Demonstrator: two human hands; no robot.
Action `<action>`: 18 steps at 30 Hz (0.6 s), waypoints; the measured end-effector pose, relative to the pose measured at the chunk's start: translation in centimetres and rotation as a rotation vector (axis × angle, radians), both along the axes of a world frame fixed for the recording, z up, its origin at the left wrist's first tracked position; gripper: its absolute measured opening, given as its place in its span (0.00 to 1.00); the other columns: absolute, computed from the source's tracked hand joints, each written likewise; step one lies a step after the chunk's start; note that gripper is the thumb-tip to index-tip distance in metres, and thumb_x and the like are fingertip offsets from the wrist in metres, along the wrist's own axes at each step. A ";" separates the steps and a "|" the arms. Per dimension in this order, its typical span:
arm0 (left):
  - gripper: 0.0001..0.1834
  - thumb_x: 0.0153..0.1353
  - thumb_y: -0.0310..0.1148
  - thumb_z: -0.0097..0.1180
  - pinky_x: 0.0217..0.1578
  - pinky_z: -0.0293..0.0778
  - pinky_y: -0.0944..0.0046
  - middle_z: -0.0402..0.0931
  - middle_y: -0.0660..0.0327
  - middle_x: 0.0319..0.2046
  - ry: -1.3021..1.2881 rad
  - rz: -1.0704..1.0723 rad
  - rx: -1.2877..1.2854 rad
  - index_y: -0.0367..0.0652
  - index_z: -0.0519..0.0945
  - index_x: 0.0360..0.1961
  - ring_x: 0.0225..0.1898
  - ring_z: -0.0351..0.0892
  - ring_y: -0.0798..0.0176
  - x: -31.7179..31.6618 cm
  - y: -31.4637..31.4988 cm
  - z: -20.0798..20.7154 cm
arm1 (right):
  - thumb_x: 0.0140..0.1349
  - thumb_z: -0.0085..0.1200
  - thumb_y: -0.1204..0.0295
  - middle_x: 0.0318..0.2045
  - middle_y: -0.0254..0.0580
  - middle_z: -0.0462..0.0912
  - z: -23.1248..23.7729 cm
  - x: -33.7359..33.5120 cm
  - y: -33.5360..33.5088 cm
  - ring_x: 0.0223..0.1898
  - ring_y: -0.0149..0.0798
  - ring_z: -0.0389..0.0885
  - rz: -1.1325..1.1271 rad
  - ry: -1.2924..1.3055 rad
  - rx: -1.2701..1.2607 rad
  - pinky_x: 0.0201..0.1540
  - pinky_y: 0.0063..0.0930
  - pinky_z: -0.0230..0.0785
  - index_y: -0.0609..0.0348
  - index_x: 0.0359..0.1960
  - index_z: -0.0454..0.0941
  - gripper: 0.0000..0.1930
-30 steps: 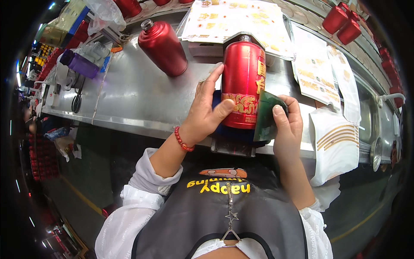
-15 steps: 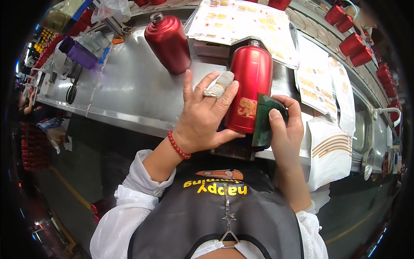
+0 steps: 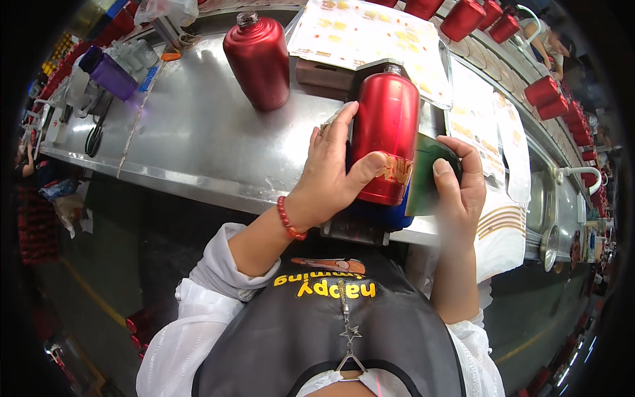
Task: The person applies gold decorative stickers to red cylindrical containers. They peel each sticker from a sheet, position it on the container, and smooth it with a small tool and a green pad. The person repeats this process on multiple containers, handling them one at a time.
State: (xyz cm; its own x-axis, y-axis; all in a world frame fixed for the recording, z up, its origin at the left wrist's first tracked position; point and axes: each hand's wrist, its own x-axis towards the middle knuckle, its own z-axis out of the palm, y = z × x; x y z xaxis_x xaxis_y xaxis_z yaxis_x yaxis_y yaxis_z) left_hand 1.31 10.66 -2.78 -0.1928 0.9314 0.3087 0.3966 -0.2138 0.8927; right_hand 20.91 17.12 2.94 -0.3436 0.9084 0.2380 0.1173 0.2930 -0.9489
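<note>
A shiny red bottle [image 3: 385,119] with a clear neck lies in a dark holder [image 3: 354,233], its neck pointing away from me. Blue material [image 3: 397,217] shows under its base. My left hand [image 3: 319,188], with a red bead bracelet, is closed round the bottle's left side. Its thumb presses by a gold decal [image 3: 399,169] low on the bottle. In my right hand [image 3: 462,188] a thin, flat green scraper [image 3: 423,173] is pinched between thumb and fingers, close beside the bottle's right side. Several left fingertips are hidden.
Another red bottle [image 3: 258,63] stands at the left on the metal table [image 3: 198,126]. Decal sheets [image 3: 370,33] lie behind the holder, and more paper [image 3: 473,112] lies to the right. A purple bottle [image 3: 114,74] stands far left. Red bottles [image 3: 463,18] line a conveyor [image 3: 479,63] behind.
The bottle has turned in the holder, its decal shifting right. My left thumb has moved from the base onto the bottle's front. My right hand and the scraper have moved slightly right.
</note>
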 end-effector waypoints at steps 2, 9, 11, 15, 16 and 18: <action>0.48 0.68 0.56 0.55 0.71 0.48 0.47 0.59 0.41 0.69 0.052 0.057 -0.030 0.31 0.52 0.74 0.73 0.56 0.46 0.7 0.1 0.0 | 0.69 0.51 0.75 0.36 0.36 0.81 -1.2 0.9 0.2 0.37 0.25 0.76 -0.024 -0.064 0.045 0.42 0.21 0.71 0.65 0.52 0.75 0.13; 0.49 0.68 0.54 0.56 0.73 0.41 0.42 0.55 0.40 0.72 -0.040 -0.043 -0.030 0.32 0.49 0.75 0.73 0.54 0.41 0.1 0.1 -0.6 | 0.68 0.52 0.75 0.37 0.37 0.81 -2.6 0.2 -0.6 0.38 0.26 0.76 0.032 0.043 -0.066 0.43 0.22 0.71 0.65 0.52 0.75 0.13; 0.49 0.68 0.52 0.57 0.73 0.42 0.45 0.54 0.40 0.73 -0.068 -0.089 -0.005 0.32 0.48 0.75 0.74 0.53 0.42 -0.1 0.1 -0.8 | 0.67 0.52 0.75 0.35 0.38 0.82 -1.5 -0.3 -0.8 0.36 0.27 0.77 0.035 -0.088 0.029 0.41 0.23 0.71 0.65 0.52 0.75 0.13; 0.45 0.69 0.42 0.56 0.74 0.43 0.51 0.51 0.40 0.74 -0.186 -0.169 -0.024 0.31 0.48 0.76 0.76 0.49 0.43 -0.8 -0.4 -1.0 | 0.65 0.52 0.75 0.25 0.50 0.82 0.8 -2.4 -1.0 0.25 0.43 0.82 0.036 -0.290 0.186 0.35 0.32 0.73 0.65 0.50 0.75 0.13; 0.44 0.68 0.39 0.55 0.74 0.44 0.51 0.51 0.40 0.74 -0.212 -0.189 -0.024 0.32 0.48 0.76 0.76 0.48 0.44 -1.0 -0.6 -0.8 | 0.64 0.53 0.75 0.24 0.52 0.82 1.1 -3.0 -1.1 0.24 0.48 0.82 0.041 -0.335 0.235 0.34 0.34 0.74 0.64 0.49 0.75 0.13; 0.43 0.66 0.34 0.55 0.74 0.44 0.53 0.50 0.41 0.74 -0.341 -0.228 -0.024 0.32 0.48 0.76 0.77 0.47 0.44 -1.3 -1.1 -0.5 | 0.63 0.53 0.75 0.22 0.58 0.81 1.2 -3.8 -1.1 0.25 0.59 0.82 0.075 -0.437 0.349 0.33 0.41 0.74 0.63 0.47 0.75 0.12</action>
State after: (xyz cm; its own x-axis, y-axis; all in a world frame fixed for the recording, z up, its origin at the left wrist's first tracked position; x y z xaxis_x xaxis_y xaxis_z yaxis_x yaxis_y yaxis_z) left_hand -0.04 9.55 -3.25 -0.0679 0.9682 0.2408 0.0223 -0.2398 0.9706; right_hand 17.10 16.06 4.13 -0.5381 0.7708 0.3410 0.4448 0.6033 -0.6620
